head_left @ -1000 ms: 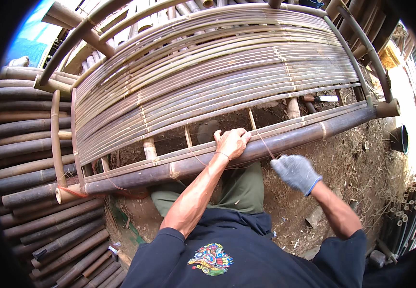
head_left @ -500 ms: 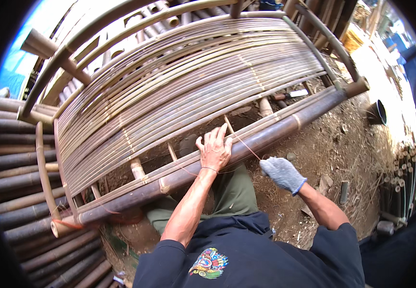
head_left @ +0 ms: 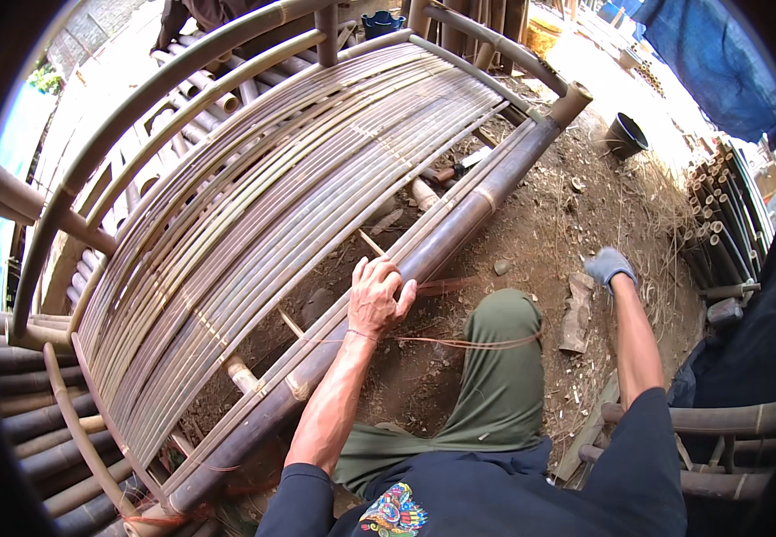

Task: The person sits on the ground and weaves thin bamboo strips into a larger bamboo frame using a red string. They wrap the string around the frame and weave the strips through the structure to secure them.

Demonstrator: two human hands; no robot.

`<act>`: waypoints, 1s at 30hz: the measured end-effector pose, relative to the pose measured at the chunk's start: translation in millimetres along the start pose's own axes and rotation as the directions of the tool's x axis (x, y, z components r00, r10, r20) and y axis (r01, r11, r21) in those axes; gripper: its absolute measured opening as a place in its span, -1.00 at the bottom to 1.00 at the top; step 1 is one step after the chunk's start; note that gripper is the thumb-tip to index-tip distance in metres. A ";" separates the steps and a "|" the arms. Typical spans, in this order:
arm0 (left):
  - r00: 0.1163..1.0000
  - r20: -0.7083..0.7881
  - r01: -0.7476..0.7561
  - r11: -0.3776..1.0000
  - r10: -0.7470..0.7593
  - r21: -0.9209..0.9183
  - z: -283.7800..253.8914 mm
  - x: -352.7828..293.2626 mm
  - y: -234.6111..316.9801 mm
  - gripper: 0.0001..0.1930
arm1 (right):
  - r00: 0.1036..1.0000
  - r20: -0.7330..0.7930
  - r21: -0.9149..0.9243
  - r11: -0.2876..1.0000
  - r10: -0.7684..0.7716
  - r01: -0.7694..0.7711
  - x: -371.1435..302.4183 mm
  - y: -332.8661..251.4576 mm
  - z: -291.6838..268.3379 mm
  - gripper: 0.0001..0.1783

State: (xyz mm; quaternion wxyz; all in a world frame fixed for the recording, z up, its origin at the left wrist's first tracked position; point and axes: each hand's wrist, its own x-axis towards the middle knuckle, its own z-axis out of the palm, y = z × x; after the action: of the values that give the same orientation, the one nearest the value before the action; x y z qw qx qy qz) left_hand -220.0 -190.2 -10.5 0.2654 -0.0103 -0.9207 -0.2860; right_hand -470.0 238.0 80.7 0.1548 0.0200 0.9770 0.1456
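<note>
A long bamboo bench frame with a seat of thin slats (head_left: 280, 197) lies slantwise before me. My left hand (head_left: 375, 295) presses on its dark front rail (head_left: 325, 358), fingers bent over the thin strips along the top and thumb toward me. Thin reddish cord (head_left: 459, 343) runs from the rail past my left wrist and loops over my green-trousered knee (head_left: 504, 331). Well off to the right, my right hand (head_left: 609, 266), in a grey glove, is closed. A blurred cord stretch leads from the rail toward it; the part close to the glove is hardly visible.
Bamboo poles are stacked at the left (head_left: 43, 403) and a bundle stands at the right (head_left: 719, 215). A black bucket (head_left: 626, 136) is on the dirt beyond the bench. A broken wood piece (head_left: 577, 313) lies near the glove; another bamboo frame (head_left: 737, 419) is at lower right.
My gloved right hand has swung away from the rail, out to the right. The left hand stays on the rail, its fingers drawn closer together. The head view has turned rightward.
</note>
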 end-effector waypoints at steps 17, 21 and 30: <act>0.500 0.546 0.860 0.459 -0.672 -0.223 118.3 205.5 -37.1 -0.81 | 0.889 -0.400 0.628 0.639 -0.225 0.444 235.5 -128.9 22.0 -0.09; 0.399 0.534 0.896 0.193 -0.746 -0.399 115.8 196.2 -34.1 -0.86 | 0.834 -0.204 0.868 0.299 -0.513 0.397 261.5 -137.9 34.2 -0.04; 0.493 -0.349 0.729 0.597 -0.797 -0.334 65.4 147.9 -36.1 -0.90 | 0.789 -0.182 0.962 -0.271 -0.587 0.020 229.2 -98.5 9.1 -0.79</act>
State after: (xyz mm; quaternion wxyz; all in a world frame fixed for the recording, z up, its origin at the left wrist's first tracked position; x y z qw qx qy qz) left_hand -384.7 -205.2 -1.7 0.3212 0.4489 -0.7135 -0.4315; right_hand -684.6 165.6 -24.2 0.2965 -0.1033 0.6461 -0.6957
